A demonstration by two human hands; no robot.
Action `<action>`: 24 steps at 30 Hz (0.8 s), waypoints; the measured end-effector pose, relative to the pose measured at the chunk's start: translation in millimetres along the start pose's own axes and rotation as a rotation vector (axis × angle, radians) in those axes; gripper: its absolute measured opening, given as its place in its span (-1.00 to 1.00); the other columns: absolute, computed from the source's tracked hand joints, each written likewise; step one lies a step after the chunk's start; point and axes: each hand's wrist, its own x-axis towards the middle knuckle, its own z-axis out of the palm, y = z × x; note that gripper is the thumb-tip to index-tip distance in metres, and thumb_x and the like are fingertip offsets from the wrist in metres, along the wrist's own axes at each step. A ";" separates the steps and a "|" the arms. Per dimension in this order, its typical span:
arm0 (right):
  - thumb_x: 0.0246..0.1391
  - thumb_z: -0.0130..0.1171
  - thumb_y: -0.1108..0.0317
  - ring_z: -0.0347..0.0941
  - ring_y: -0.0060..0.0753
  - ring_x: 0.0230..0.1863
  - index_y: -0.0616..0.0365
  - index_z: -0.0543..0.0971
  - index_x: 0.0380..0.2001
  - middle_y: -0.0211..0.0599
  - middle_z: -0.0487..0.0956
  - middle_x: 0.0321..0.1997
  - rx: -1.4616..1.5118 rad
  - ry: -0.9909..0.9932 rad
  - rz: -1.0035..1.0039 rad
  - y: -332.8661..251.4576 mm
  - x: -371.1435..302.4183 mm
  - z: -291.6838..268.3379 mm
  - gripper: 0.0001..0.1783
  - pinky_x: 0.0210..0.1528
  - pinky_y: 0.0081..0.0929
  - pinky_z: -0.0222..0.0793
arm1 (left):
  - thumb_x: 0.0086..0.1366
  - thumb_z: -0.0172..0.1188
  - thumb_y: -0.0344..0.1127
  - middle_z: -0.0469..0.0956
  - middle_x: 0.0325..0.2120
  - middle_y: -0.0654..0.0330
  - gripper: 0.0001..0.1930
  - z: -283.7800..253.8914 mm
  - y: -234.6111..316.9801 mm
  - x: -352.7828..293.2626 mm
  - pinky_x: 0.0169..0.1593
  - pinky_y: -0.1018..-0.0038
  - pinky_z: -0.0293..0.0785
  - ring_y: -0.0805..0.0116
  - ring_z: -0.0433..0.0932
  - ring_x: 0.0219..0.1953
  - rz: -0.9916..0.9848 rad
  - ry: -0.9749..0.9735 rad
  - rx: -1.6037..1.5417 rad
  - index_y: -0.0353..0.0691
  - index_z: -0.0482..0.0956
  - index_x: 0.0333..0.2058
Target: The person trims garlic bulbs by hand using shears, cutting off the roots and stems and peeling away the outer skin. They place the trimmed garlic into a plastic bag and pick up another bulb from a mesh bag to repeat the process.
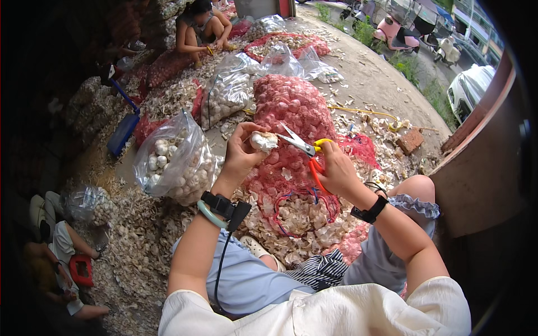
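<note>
My left hand [244, 150] is closed round a garlic bulb [263, 141], whose white skin faces right, with a brownish part at its top. My right hand [337, 168] grips scissors [299, 142] with one yellow and one red-orange handle. Their blades are spread apart and point up and left, the tips close to the bulb. Whether the blades touch it I cannot tell. Below and behind both hands stands a red mesh sack [291, 103] full of garlic bulbs, with loose peelings [305, 218] heaped around its open lower end.
A clear plastic bag of garlic [182, 162] stands left of my hands, another bag [227, 92] behind it. A blue dustpan [123, 133] lies farther left. A brick [411, 141] rests at the right. One person [200, 31] crouches at the back; another [53, 263] sits at the far left.
</note>
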 end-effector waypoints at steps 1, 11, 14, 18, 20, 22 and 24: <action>-0.09 0.24 0.07 0.42 0.00 -0.17 0.19 0.43 -0.15 -0.05 0.44 -0.23 -0.040 0.046 -0.063 0.1 1.1 -1.8 -0.49 -0.15 -0.22 0.37 | -0.05 0.19 -0.75 0.45 -0.09 0.12 -0.49 2.3 1.8 0.5 0.12 0.41 0.43 0.26 0.42 0.08 0.005 0.000 -0.006 -0.24 0.31 -0.10; -0.09 0.26 0.09 0.42 -0.07 -0.21 0.12 0.43 -0.13 -0.14 0.42 -0.24 -0.067 0.018 -0.107 -3.9 -0.9 -0.9 -0.51 -0.21 -0.23 0.40 | -0.07 0.18 -0.76 0.47 -0.12 0.13 -0.46 1.2 1.7 0.4 0.08 0.40 0.45 0.25 0.45 0.06 0.001 -0.040 -0.040 -0.19 0.30 -0.09; -0.09 0.26 0.12 0.49 -0.14 -0.33 0.08 0.48 -0.17 -0.25 0.49 -0.31 -0.024 0.042 -0.069 -1.7 -0.7 -2.3 -0.58 -0.35 -0.28 0.45 | -0.09 0.16 -0.77 0.46 -0.11 0.12 -0.46 1.3 4.9 0.9 0.09 0.40 0.44 0.26 0.44 0.06 -0.011 -0.018 -0.012 -0.19 0.30 -0.11; -0.07 0.25 0.12 0.53 -0.11 -0.41 0.09 0.52 -0.24 -0.23 0.57 -0.37 0.021 -0.082 -0.003 -0.7 -1.6 -0.2 -0.64 -0.41 -0.24 0.45 | -0.10 0.14 -0.78 0.46 -0.10 0.11 -0.46 -2.2 3.2 0.4 0.11 0.39 0.43 0.26 0.43 0.07 -0.013 0.004 0.046 -0.20 0.30 -0.12; -0.06 0.25 0.12 0.53 -0.08 -0.40 0.10 0.52 -0.27 -0.18 0.58 -0.37 0.018 -0.127 0.018 -1.3 -2.5 0.3 -0.66 -0.40 -0.22 0.44 | -0.11 0.13 -0.80 0.44 -0.10 0.13 -0.46 -2.9 0.9 2.1 0.13 0.39 0.43 0.25 0.42 0.08 0.004 0.001 0.073 -0.20 0.30 -0.12; -0.04 0.23 0.14 0.53 -0.06 -0.40 0.11 0.50 -0.15 -0.11 0.58 -0.38 -0.053 -0.179 0.184 -2.3 -3.2 1.6 -0.59 -0.40 -0.24 0.43 | -0.11 0.12 -0.80 0.44 -0.11 0.14 -0.46 -2.2 0.1 2.3 0.13 0.39 0.43 0.25 0.42 0.08 0.018 0.003 0.094 -0.20 0.30 -0.12; -0.03 0.23 0.14 0.53 -0.06 -0.39 0.12 0.49 -0.15 -0.10 0.58 -0.37 -0.030 -0.115 0.141 3.6 -1.4 3.7 -0.59 -0.40 -0.24 0.43 | -0.11 0.12 -0.79 0.43 -0.12 0.15 -0.46 -0.5 0.5 1.9 0.13 0.39 0.42 0.25 0.42 0.08 0.030 0.004 0.115 -0.21 0.30 -0.12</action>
